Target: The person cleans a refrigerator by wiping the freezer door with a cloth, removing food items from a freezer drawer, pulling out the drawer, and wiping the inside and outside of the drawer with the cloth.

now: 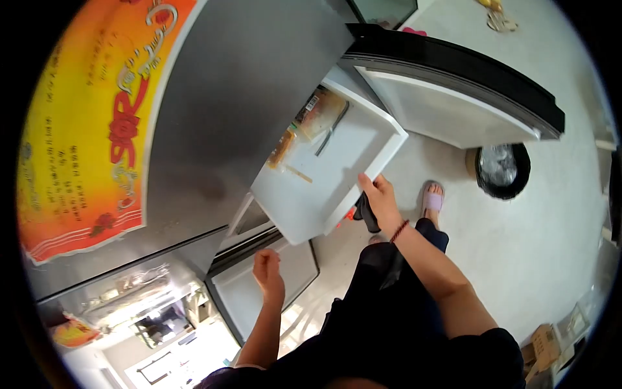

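A white freezer drawer point(337, 176) is pulled out from the grey fridge, with packaged food inside at its back end. My right hand point(380, 198) grips the drawer's front rim, thumb over the top and fingers partly hidden. One flat pack with a barcode label point(319, 113) lies in the drawer beside a smaller orange-brown pack point(282, 149). Lower left of the drawer, my left hand point(267, 269) is curled closed in front of an open fridge door point(298, 262), and nothing shows in it.
Another open door point(447, 107) with a black edge stands beyond the drawer. A lined black bin point(502, 170) is on the floor at right. A bright poster point(97, 136) covers the fridge top. Cardboard point(545, 343) lies at lower right. My sandalled foot point(433, 196) is near the drawer.
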Demonstrator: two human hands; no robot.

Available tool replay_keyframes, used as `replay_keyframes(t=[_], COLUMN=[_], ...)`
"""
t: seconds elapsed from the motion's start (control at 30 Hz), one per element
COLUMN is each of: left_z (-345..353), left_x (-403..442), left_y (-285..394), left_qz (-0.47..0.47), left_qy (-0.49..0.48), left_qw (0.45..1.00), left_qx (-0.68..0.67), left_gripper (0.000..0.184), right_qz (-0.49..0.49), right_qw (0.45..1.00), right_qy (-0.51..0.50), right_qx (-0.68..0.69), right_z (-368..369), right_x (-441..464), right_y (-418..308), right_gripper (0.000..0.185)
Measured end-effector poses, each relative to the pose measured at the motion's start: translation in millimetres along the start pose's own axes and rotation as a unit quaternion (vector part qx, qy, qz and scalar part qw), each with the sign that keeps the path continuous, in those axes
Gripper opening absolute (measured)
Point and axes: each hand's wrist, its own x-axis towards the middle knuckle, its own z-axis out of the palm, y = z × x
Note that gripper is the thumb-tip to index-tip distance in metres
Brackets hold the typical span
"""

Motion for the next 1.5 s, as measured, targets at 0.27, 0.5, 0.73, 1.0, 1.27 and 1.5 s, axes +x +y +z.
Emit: replay_keyframes(t=[0.27, 0.5, 0.73, 1.0, 1.27, 1.5], left_z=[130, 129, 114, 132, 110, 171], left_x=[136, 276, 331, 248, 208, 250], left_y=[90, -41, -104, 5, 33, 78], left_qz=[0.072, -0.128, -0.152, -0.296, -0.248, 0.072], left_qy=[-0.029, 0.081, 0.040, -0.013, -0.025, -0.182], left_qw=[0.992, 0.913, 0.987, 0.951, 0.884, 0.971], left_qx=[0.102, 0.379, -0.039, -0.089, -0.395, -0.140], left_gripper=[0.040, 0.064, 0.066, 0.049, 0.039, 0.037], right_qz=[0.083, 0.113, 0.128, 0.120, 0.109, 0.119], right_qw=[0.997, 0.993, 0.990, 0.993, 0.994, 0.991], right_qy=[-0.003, -0.025, -0.024, 0.017, 0.011, -0.009], right_qx=[0.011, 0.001, -0.054, -0.012, -0.009, -0.060], right_z=[0, -3, -8, -1, 0, -2], right_x=[-3, 1, 5, 2, 4, -1], right_y=[-7, -14, -3, -3, -7, -17], right_gripper=[0.029, 0.032, 0.034, 0.034, 0.037, 0.040])
